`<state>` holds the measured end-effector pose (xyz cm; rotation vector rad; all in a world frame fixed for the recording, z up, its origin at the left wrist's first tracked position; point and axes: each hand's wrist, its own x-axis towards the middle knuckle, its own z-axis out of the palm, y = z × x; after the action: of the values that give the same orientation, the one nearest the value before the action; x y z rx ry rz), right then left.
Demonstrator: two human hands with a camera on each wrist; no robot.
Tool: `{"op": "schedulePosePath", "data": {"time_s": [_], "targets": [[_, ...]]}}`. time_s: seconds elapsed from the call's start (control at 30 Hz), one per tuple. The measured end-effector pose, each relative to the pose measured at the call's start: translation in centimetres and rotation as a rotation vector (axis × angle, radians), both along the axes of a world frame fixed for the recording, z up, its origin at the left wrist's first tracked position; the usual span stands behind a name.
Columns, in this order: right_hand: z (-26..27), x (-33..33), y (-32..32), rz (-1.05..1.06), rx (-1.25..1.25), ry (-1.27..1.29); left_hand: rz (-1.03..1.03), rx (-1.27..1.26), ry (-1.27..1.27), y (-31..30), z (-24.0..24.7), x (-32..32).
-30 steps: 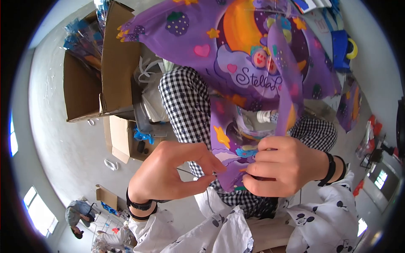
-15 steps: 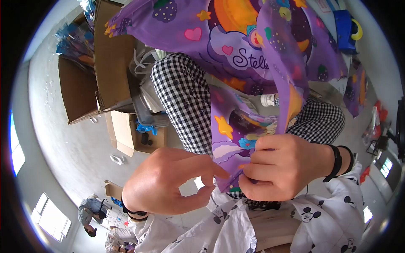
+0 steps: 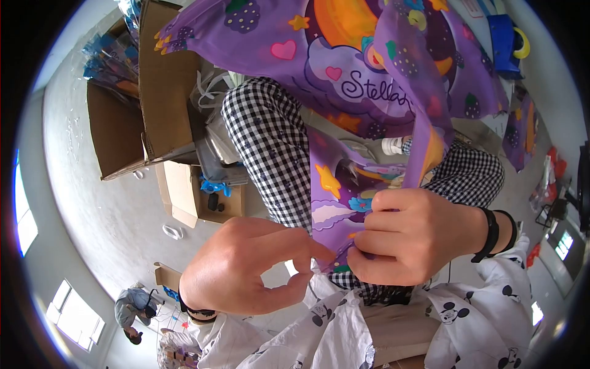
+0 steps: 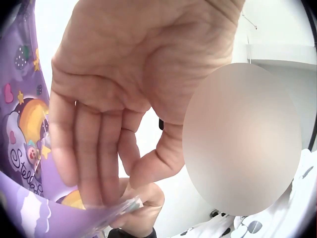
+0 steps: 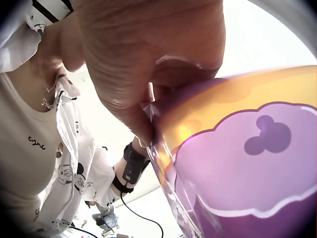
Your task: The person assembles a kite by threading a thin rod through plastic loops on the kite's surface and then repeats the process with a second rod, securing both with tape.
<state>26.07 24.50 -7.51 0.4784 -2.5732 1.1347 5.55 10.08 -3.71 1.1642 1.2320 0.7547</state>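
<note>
A soft purple printed plastic sheet [image 3: 344, 212], with stars and clouds on it, hangs down across the lap. My right hand [image 3: 418, 237] pinches its lower part between thumb and curled fingers. In the right wrist view its yellow and lilac print [image 5: 267, 139] spreads out from under the fingers, with a clear edge strip. My left hand [image 3: 252, 261] is on the other side, its longer fingers fairly straight and touching the sheet's edge. In the left wrist view its thumb and forefinger tips come close together beside that edge [image 4: 126, 210].
Larger purple plastic [image 3: 276, 67] with lettering spreads above the knees, which wear checked trousers [image 3: 264, 154]. To the left stand a tall cardboard box [image 3: 166, 104] with wrapped packs and a small open carton [image 3: 178, 194]. A blue tape dispenser [image 3: 501, 46] sits upper right. Another person [image 3: 132, 313] is far left.
The left hand has shifted slightly left and down, its fingers still at the sheet. The right hand keeps its pinch. The head view has shifted a little.
</note>
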Motion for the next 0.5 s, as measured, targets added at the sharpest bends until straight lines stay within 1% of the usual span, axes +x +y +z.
{"op": "schedulePosePath", "data": {"time_s": [0.33, 0.43, 0.5], "targets": [[-0.2, -0.4, 0.4, -0.025, 0.013, -0.011, -0.032, 0.027, 0.000, -0.1, -0.2, -0.2], [-0.4, -0.7, 0.9, -0.024, 0.011, -0.046, 0.047, -0.002, -0.064, -0.1, -0.3, -0.1], [-1.1, -1.2, 1.0, -0.075, -0.027, -0.029, 0.121, -0.026, -0.066, -0.1, -0.4, -0.1]]}}
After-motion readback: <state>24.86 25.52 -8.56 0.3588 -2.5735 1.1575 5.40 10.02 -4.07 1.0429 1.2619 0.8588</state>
